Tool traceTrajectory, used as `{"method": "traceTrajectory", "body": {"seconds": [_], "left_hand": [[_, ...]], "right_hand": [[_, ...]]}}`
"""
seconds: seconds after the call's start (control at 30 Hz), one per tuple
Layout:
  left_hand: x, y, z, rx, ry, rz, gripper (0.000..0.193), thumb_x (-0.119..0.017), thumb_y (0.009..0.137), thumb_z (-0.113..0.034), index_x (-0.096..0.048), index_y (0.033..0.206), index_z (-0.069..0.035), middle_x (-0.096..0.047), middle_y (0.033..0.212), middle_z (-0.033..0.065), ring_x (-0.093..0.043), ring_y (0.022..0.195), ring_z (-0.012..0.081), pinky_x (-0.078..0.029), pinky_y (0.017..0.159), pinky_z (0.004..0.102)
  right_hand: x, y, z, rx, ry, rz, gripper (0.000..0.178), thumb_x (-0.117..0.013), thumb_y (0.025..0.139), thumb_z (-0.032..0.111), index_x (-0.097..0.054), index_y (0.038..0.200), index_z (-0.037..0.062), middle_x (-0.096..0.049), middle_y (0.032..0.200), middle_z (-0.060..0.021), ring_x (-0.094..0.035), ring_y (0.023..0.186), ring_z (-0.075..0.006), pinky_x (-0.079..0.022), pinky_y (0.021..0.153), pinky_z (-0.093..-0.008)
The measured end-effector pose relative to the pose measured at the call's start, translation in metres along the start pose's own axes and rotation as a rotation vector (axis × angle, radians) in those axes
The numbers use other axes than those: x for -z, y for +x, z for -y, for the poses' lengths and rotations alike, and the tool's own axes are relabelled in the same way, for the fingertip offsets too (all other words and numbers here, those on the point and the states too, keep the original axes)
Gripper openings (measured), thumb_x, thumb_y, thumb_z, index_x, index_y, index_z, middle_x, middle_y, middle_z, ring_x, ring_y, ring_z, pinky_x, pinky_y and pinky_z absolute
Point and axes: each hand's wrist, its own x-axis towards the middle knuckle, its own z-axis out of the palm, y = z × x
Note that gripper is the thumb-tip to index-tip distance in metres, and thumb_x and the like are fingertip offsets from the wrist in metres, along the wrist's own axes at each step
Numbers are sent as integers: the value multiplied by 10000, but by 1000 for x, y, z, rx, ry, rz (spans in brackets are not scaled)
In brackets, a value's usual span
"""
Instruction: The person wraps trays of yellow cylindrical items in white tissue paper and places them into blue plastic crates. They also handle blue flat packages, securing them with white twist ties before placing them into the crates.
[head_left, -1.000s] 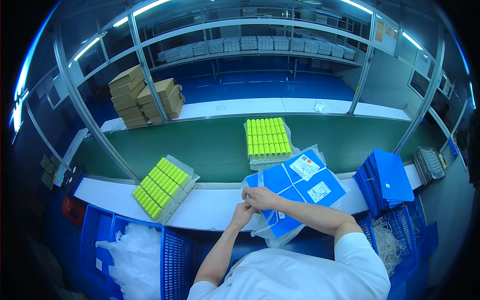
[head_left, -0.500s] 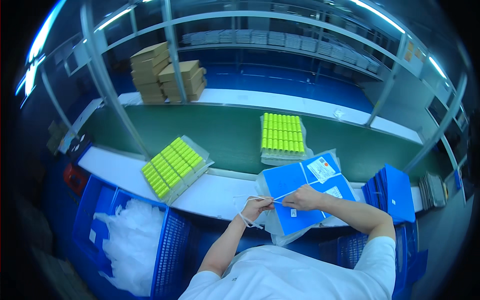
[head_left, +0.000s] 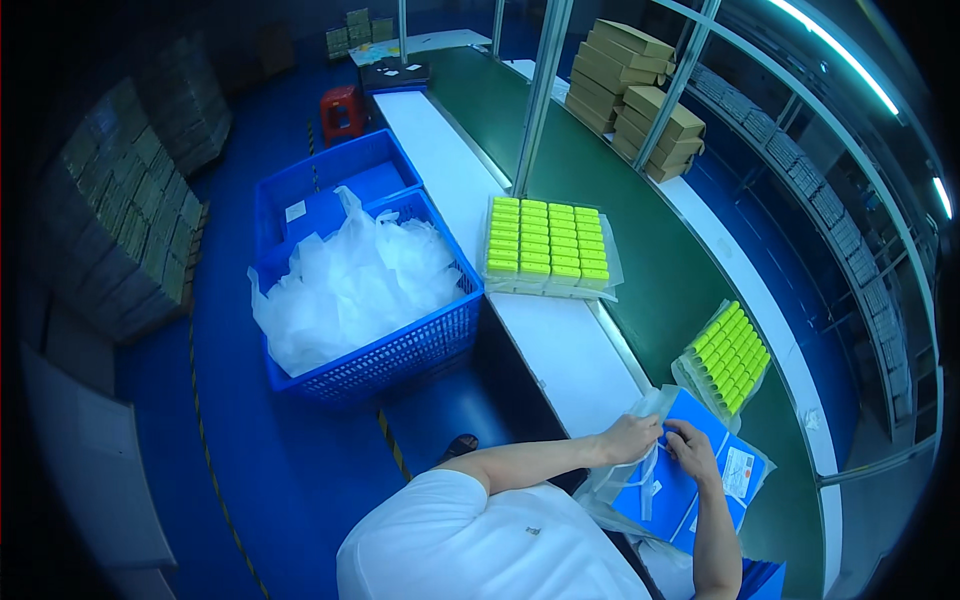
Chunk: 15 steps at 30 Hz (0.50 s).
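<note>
A blue flat packet [head_left: 686, 488] with clear plastic wrap around it lies on the white bench edge at the lower right, bound crosswise with white string [head_left: 648, 475]. My left hand [head_left: 630, 440] is closed on the string at the packet's near left edge, its loose ends hanging over the blue face. Right beside it, my right hand [head_left: 690, 448] has its fingers bent and pinched together at the string's crossing. Fingertips of both hands almost meet. A white label [head_left: 738, 472] sits on the packet's right part.
Two packs of yellow-green cylinders, one on the white ledge [head_left: 548, 243] and one on the green conveyor [head_left: 728, 358], stand beyond the packet. A blue crate [head_left: 400, 350] filled with white plastic bags [head_left: 350, 285] is at the left. Cardboard boxes [head_left: 625, 80] are stacked at the back; a red stool [head_left: 342, 112] stands farther off.
The view has swung left, so the bench and packet now sit at the lower right. Both hands remain at the string, closer together, and its loose ends now hang over the packet.
</note>
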Motion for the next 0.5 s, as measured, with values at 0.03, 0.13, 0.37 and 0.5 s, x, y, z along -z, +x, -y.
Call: {"method": "traceTrajectory", "body": {"seconds": [0.03,0.13,0.37,0.5], "left_hand": [[-2,0,-4,42,19,-26,127,-639,869,-50,-655,993,-63,-619,969,142,-685,780,359,-577,651,412],[-17,6,17,139,-201,-232,143,-640,885,-64,-632,1027,-80,-615,974,140,-680,790,376,-570,651,431],[-33,5,18,204,-384,-355,103,-655,929,-91,-598,1010,-64,-609,935,151,-668,827,385,-546,686,447],[-20,8,28,152,-483,-299,117,-641,944,-136,-587,984,-41,-648,883,146,-670,803,362,-536,678,423]], "right_hand": [[-1,6,7,5,-42,5,278,-584,970,163,-693,1184,23,-683,826,-69,-636,702,-136,-533,636,-288],[1,30,24,-21,-96,98,277,-580,949,129,-695,1176,19,-676,804,-66,-632,669,-133,-529,599,-290],[21,56,23,-148,-83,294,222,-619,885,107,-728,1031,-20,-663,716,-69,-657,570,-152,-537,529,-280],[14,55,23,-74,-74,179,183,-655,848,104,-740,953,-19,-666,685,-79,-654,569,-156,-532,537,-287]]}}
